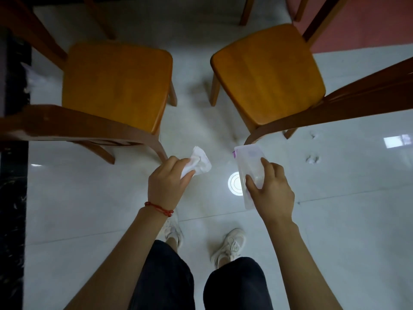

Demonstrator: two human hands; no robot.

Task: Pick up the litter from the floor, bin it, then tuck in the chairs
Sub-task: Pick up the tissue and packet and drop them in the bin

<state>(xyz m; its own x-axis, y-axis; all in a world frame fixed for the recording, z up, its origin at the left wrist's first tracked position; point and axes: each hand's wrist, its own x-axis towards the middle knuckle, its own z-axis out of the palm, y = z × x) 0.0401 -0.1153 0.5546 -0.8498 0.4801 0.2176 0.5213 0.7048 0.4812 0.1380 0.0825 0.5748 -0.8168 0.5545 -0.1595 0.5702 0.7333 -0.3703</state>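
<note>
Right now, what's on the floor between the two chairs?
Head view: only bare white floor between the left chair and right chair; no litter there.

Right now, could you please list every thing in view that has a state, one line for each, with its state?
Left hand: closed on the crumpled tissue.
Crumpled tissue: held, off the floor.
Right hand: closed on the clear plastic packet.
Clear plastic packet: held, off the floor.
Left chair: pulled out, seat bare.
Right chair: pulled out, seat bare.
Small white scraps: lying on the floor.
</note>
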